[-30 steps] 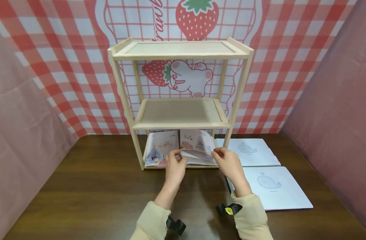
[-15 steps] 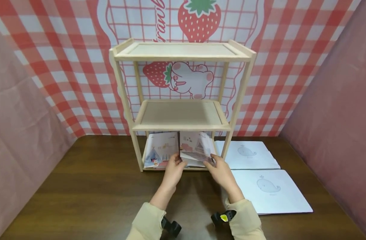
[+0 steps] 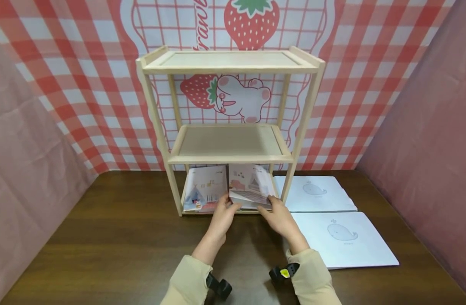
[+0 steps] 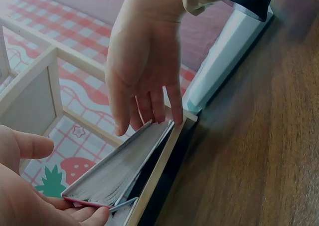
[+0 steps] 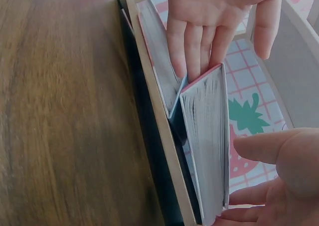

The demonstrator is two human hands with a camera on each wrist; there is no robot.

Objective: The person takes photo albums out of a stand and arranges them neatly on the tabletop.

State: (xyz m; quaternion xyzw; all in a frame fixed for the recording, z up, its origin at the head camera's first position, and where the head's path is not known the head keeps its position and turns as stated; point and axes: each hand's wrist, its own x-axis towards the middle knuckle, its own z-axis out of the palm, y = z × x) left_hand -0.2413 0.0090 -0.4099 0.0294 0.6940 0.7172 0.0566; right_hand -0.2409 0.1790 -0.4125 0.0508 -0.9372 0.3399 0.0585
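Two picture books lie side by side on the bottom level of a pale wooden shelf (image 3: 230, 159), their covers drawn with a tent and room furnishings. My left hand (image 3: 222, 218) touches the near left corner of the right-hand book (image 3: 249, 182). At that book's right end is my right hand (image 3: 280, 218), fingers straight against the edge. In the right wrist view the book's page block (image 5: 207, 146) stands between both hands, thumbs apart from it. The left-hand book (image 3: 206, 186) sits beside it, partly behind my left fingers.
An open book with whale drawings (image 3: 343, 241) lies on the wooden table (image 3: 103, 245), just right of the shelf. The middle board (image 3: 233, 142) hangs over the books. A red-checked cloth (image 3: 103, 84) covers the back wall.
My right hand has come down and left, from above the right-hand book's corner to its right edge. My left hand has lowered slightly at the book's left corner.
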